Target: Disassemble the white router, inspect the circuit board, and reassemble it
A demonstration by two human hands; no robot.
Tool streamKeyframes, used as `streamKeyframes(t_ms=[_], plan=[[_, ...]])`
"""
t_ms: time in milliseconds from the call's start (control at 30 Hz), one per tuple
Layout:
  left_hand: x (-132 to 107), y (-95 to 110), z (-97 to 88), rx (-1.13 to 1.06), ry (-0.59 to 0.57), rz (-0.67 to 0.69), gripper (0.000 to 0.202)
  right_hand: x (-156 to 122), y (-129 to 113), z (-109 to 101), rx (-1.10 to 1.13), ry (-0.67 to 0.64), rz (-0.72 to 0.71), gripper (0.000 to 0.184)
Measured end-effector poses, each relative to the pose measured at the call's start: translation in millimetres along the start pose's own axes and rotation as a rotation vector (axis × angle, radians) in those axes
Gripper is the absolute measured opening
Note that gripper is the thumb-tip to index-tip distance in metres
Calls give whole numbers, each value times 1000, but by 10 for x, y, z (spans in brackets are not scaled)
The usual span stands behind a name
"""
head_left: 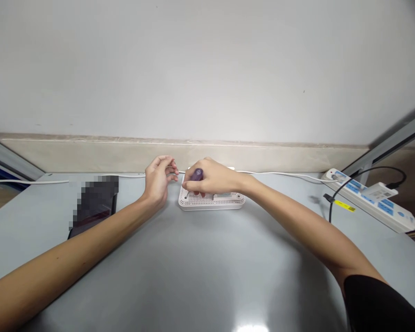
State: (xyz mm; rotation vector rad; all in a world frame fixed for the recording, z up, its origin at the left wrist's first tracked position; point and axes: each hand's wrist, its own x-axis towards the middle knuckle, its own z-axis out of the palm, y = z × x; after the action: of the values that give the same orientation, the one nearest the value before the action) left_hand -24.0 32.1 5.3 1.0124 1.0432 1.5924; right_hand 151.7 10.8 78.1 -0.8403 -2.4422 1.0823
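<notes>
A white, rounded-corner device (212, 206) with a perforated face and a pale label lies on the grey table. My right hand (212, 177) is wrapped around the purple handle of a screwdriver (197, 174) above it. The screwdriver's thin shaft slants down to a corner hole at the device's left end; the exact contact is hard to see. Just left of the device, my left hand (159, 180) is raised off the table. Its fingers are curled toward the thumb as in a pinch, and anything between them is too small to make out.
On the left lies a dark, partly pixelated phone-like slab (97, 207). A white power strip (373, 200) with a white adapter (380, 191) and a black cable (332, 203) sits at the right edge. A white cord (280, 173) runs along the wall (207, 69).
</notes>
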Motion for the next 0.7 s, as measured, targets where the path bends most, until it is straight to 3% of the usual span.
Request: streamKeyframes(t_ms=[267, 467, 600, 700], plan=[[16, 23, -12, -24, 60, 99, 12, 121, 12, -7, 41, 20, 51, 19], [-302, 130, 131, 72, -37, 475, 20, -150, 123, -18, 127, 80, 71, 36], [-425, 89, 181, 309, -184, 550, 41, -422, 348, 47, -121, 323, 91, 30], [-412, 61, 176, 433, -181, 584, 30, -570, 588, 124, -297, 550, 113, 25]])
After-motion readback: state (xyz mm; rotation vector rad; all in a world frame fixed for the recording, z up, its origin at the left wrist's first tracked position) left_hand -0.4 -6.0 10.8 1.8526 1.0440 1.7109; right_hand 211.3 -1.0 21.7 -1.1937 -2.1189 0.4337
